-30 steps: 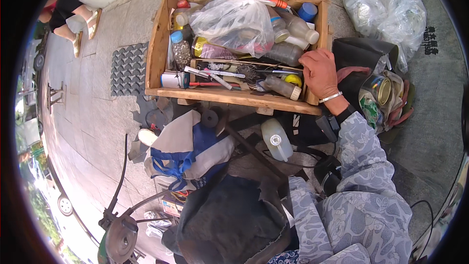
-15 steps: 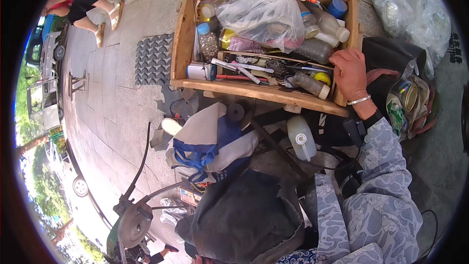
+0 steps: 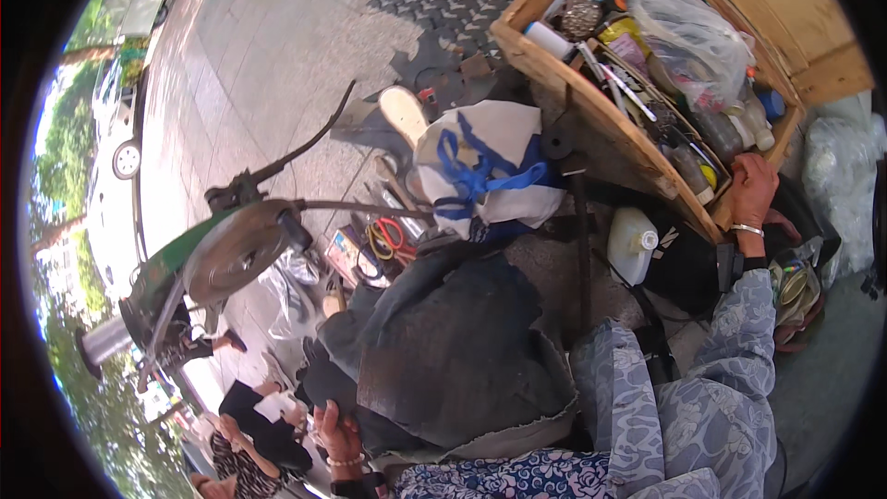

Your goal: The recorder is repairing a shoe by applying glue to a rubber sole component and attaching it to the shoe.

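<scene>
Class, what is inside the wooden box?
The box holds a jar, bottles, pen-like sticks and a plastic bag. Most of what lies beneath it is covered and cannot be told.

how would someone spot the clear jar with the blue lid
Find the open brown wooden box at the upper right, with the person's right hand at its right end. Close to its left end sits the clear, blue-lidded jar. Its blue lid above small greyish pieces sets it apart from its neighbours.
</scene>
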